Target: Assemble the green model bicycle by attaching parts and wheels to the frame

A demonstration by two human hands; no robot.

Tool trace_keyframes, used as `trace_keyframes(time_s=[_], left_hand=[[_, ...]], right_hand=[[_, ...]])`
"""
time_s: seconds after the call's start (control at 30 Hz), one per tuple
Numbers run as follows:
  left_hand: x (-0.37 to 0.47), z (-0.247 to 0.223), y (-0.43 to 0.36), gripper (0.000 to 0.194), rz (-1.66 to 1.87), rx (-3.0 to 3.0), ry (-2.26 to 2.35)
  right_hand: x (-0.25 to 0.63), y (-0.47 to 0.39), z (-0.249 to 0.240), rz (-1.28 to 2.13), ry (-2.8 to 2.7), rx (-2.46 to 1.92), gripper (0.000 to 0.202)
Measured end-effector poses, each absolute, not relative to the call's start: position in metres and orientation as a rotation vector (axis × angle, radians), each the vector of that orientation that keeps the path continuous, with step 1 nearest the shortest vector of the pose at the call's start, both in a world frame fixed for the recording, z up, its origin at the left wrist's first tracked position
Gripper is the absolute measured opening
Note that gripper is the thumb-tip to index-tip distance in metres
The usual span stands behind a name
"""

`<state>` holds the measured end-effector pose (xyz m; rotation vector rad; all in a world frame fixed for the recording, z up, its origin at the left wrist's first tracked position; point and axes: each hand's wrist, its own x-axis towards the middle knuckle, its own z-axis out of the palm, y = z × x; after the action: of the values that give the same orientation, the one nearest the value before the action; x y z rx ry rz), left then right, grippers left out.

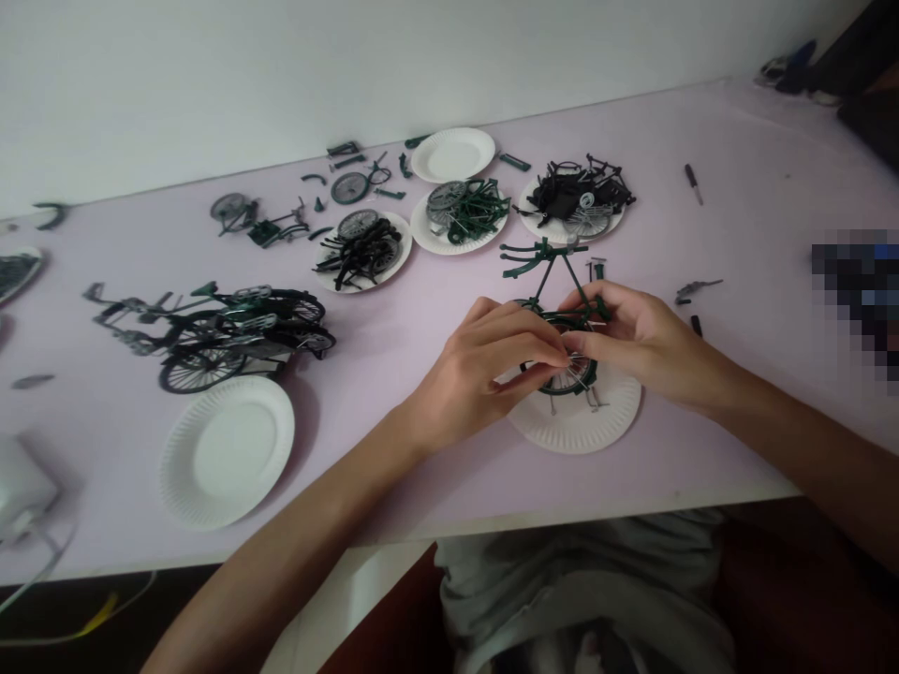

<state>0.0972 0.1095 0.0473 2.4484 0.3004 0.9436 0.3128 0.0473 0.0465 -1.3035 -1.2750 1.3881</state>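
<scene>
A partly built dark green model bicycle (554, 271) is held over a white paper plate (582, 435), its handlebar end pointing away from me. My right hand (636, 342) grips the frame near the wheel (570, 374), thumb and fingers closed on it. At the wheel's hub my left hand (495, 360) is closed in a pinch, with thumb and fingertip together. Whatever small part lies between those fingertips is too small to make out. A few thin grey pieces (596, 401) rest on the plate below the wheel.
Plates of bicycle parts (460, 241) stand at the back, with loose pieces around them. Assembled model bicycles (239, 328) are at left behind a white plate (226, 449). A screwdriver (694, 183) and a small grey part (695, 290) lie at right. The table's front edge is close.
</scene>
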Motion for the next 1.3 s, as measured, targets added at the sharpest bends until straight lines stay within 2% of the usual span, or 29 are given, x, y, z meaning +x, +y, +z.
trace_keyframes(time_s=[0.57,0.93,1.07,1.3], left_hand=[[0.0982,0.0428,0.1117,0.009,0.949,2.495,0.231],[0.0987,0.0453,0.1103,0.006,1.028,2.467,0.313],[0.1003,0.0444,0.1093,0.014,1.048,2.513,0.269],[0.1011,0.0435,0.1078,0.005,1.114,2.524,0.384]], right_hand=[[0.3121,0.0485,0.0401,1.404,-1.266,-1.264,0.037],[0.3126,0.0471,0.0451,1.385,-1.237,-1.258,0.029],[0.3103,0.0462,0.0434,1.407,-1.22,-1.227,0.031],[0.3102,0.0485,0.0453,1.383,-1.165,-1.227,0.029]])
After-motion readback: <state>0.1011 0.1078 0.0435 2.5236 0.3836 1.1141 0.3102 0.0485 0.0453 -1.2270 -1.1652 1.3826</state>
